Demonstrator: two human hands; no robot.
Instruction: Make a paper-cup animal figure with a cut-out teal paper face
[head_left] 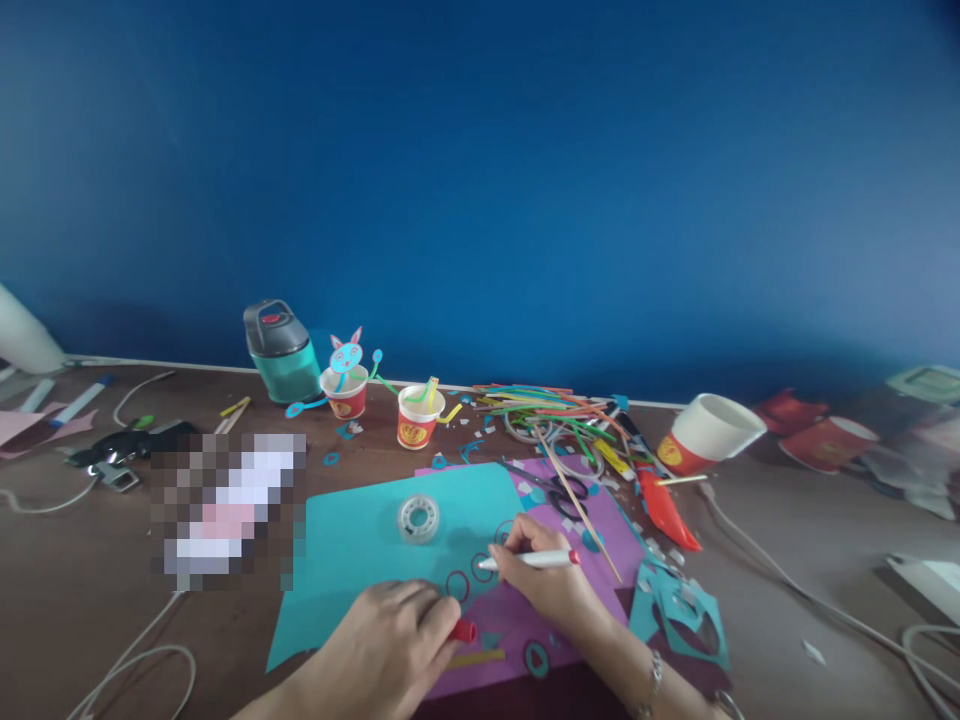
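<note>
A white marker (536, 561) with a red end is gripped in my right hand (551, 575), its tip over a red circle on the teal paper (349, 545). Several red circles are drawn there, one of them partly behind my right fingers. My left hand (390, 630) rests at the paper's lower edge, closed around a red marker cap (464, 631). A roll of clear tape (418, 518) lies on the teal sheet. Purple paper (607, 520) is underneath, with black-handled scissors (566, 497) and a teal cutout with a red heart-like mark (536, 658).
Two paper cups (417, 415) stand behind, one with a teal cat-face figure (346, 354). Colored straws or pipe cleaners (540, 400) are heaped near the wall. Teal scraps (682, 610) and a large cup (705, 435) lie right. A teal jar (281, 350) stands left.
</note>
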